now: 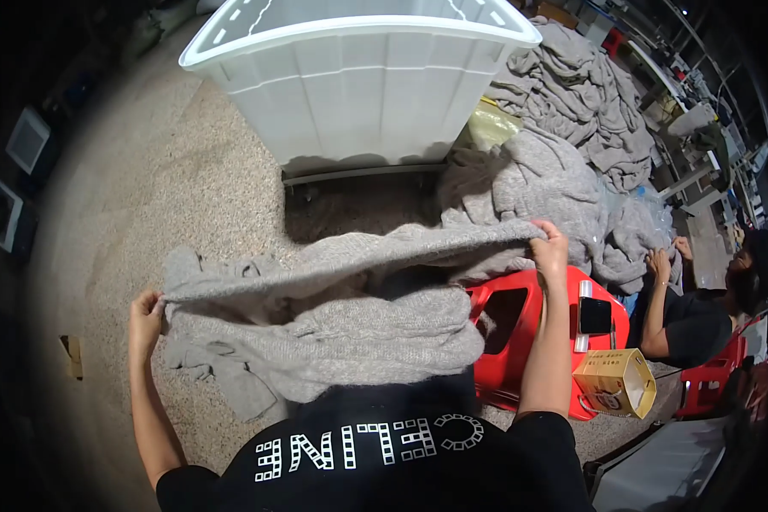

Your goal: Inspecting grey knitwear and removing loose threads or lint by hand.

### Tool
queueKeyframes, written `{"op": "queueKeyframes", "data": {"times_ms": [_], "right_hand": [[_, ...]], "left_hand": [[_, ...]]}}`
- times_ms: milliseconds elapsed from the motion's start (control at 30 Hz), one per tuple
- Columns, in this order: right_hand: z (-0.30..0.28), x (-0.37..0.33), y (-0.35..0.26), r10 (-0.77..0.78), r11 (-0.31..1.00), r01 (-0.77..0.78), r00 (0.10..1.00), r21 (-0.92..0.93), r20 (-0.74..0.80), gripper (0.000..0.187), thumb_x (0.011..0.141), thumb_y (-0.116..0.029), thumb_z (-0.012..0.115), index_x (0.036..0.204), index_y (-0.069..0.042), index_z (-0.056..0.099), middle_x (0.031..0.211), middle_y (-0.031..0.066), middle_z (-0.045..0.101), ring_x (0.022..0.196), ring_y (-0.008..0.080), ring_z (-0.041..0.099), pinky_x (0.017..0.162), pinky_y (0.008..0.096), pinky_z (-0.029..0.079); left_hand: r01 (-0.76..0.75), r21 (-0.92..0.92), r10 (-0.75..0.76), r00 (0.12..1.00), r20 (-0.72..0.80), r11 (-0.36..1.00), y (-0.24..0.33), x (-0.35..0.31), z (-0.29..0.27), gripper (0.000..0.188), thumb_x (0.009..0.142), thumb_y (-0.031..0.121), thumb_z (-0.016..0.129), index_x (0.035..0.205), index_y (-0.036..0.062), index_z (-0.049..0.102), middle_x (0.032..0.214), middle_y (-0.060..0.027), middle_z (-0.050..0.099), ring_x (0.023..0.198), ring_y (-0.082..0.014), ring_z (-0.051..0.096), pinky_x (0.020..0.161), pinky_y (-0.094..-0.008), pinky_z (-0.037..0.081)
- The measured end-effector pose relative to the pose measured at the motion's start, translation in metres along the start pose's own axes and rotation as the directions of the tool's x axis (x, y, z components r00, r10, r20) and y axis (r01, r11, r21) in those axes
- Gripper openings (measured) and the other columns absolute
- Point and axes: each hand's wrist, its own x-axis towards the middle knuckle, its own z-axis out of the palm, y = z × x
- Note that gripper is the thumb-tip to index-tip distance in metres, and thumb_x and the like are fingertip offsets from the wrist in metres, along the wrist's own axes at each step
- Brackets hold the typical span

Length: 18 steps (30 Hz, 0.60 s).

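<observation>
Head view catches white block lettering (347, 447) across our black T-shirt (358, 486) and small print on a yellow box (599, 381). The upper edge crops the white plastic bin (367, 102). Before our body, beside a red stool (505, 370), a fuzzy grey knitted garment (367, 341) sags in folds, our left hand (147, 314) and right hand (550, 249) pinching opposite ends of its edge.

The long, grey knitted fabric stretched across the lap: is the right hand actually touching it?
Touching. The head view shows the right hand gripping the raised edge of the grey knitted fabric.
</observation>
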Motion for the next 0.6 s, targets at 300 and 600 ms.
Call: {"op": "queueKeyframes", "data": {"times_ms": [300, 600], "right_hand": [[0.029, -0.021, -0.138, -0.045, 0.942, -0.013, 0.985, 0.336, 0.166, 0.029, 0.077, 0.001, 0.048, 0.105, 0.002, 0.054, 0.07, 0.0032, 0.057, 0.057, 0.0085, 0.052, 0.056, 0.0216, 0.043], [0.056, -0.131, -0.255, -0.437, 0.882, 0.302, 0.24, 0.362, 0.867, 0.029, 0.08, -0.003, 0.049, 0.108, 0.0, 0.053, 0.087, 0.0068, 0.06, 0.073, 0.0166, 0.058, 0.068, 0.0299, 0.047]], "left_hand": [[0.356, -0.729, 0.068, 0.874, 0.481, 0.585, 0.076, -0.043, 0.015, 0.031, 0.067, 0.007, 0.073, 0.094, 0.0029, 0.058, 0.082, -0.0024, 0.061, 0.075, -0.0116, 0.059, 0.069, -0.0234, 0.047], [0.298, -0.875, 0.722, 0.496, 0.483, 0.38, 0.212, -0.086, 0.072, 0.018, 0.078, -0.003, 0.059, 0.096, -0.0027, 0.06, 0.085, -0.007, 0.062, 0.075, -0.0137, 0.059, 0.065, -0.0273, 0.048]]}}
